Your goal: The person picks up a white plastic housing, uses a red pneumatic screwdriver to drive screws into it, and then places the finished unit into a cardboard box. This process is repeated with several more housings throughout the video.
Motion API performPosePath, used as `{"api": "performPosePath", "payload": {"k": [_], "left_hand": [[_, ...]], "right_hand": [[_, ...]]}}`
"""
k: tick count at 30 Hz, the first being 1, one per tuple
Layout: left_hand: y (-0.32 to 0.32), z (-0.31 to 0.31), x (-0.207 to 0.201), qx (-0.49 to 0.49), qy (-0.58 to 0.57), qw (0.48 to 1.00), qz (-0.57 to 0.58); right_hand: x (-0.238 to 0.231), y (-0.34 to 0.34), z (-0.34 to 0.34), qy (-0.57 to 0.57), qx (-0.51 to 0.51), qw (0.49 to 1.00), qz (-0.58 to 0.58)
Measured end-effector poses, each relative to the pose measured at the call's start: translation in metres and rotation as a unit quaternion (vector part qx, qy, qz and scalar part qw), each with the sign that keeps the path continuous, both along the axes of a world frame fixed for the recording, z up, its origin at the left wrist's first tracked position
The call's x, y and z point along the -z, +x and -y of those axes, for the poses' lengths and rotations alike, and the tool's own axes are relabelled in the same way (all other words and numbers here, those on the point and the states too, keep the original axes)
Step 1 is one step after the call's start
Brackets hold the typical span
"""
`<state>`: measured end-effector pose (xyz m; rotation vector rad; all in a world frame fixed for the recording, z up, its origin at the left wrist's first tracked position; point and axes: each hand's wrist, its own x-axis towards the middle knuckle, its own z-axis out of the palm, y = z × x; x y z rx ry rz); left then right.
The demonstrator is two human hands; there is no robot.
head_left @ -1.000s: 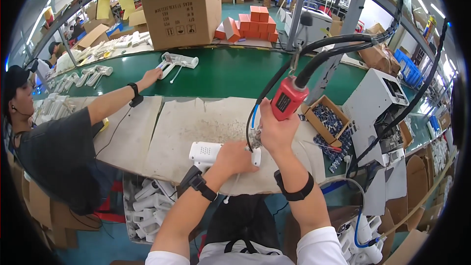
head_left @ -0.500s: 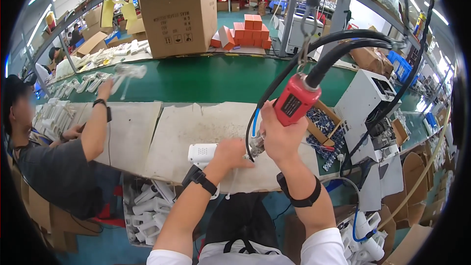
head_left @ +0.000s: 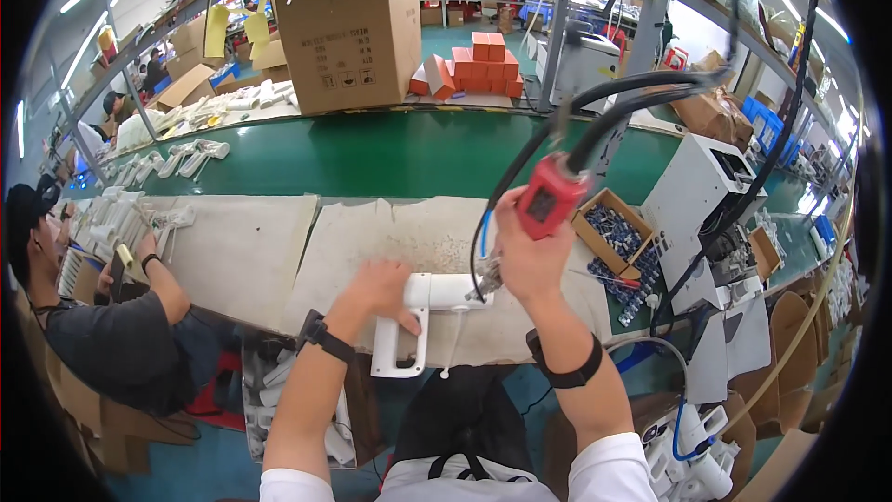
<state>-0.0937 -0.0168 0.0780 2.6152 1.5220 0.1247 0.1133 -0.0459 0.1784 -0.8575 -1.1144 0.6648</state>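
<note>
On the pale work mat lies a white handheld housing (head_left: 429, 292) with a loop-shaped handle; a thin white cord hangs from it. My left hand (head_left: 376, 290) is closed over the handle end, its thumb bent toward the handle opening. My right hand (head_left: 534, 265) is wrapped round a red power screwdriver (head_left: 550, 197), which hangs from above on a thick black cable. The metal head of the screwdriver is at the right end of the housing; whether it touches is hard to tell.
Right of the mat (head_left: 358, 223) are a cardboard tray of small blue-and-silver parts (head_left: 613, 228) and a white machine (head_left: 692, 200). A green conveyor (head_left: 446, 153) runs behind. A co-worker (head_left: 121, 316) sits at the left. Boxes of white housings (head_left: 269, 390) stand below.
My left hand has shifted left along the housing to its handle end, and the housing has moved right, showing its handle. The screwdriver is tilted slightly differently. The co-worker's raised arm has come down.
</note>
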Motion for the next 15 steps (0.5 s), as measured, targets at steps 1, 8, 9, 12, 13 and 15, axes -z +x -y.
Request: {"api": "performPosePath", "payload": {"k": [1, 8, 9, 12, 13, 15], "left_hand": [[-0.002, 0.001, -0.002, -0.026, -0.104, 0.993, -0.04], [0.047, 0.006, 0.007, -0.05, -0.12, 0.99, 0.06], [0.05, 0.005, 0.006, -0.053, -0.117, 0.99, 0.057], [0.053, 0.003, 0.008, -0.063, -0.119, 0.989, 0.054], [0.054, 0.002, 0.005, -0.057, -0.128, 0.99, 0.027], [0.054, 0.003, 0.0, -0.051, -0.138, 0.989, 0.0]], "right_hand": [[-0.017, 0.0, 0.004, 0.011, -0.003, 0.999, -0.053], [-0.027, -0.024, -0.017, 0.057, -0.015, 0.998, 0.008], [-0.024, -0.025, -0.021, 0.059, -0.016, 0.998, 0.008], [-0.012, -0.027, -0.031, 0.026, -0.013, 1.0, 0.005], [-0.01, -0.028, -0.034, 0.024, -0.011, 1.0, 0.006], [-0.004, -0.03, -0.04, 0.021, -0.009, 1.0, 0.006]]}}
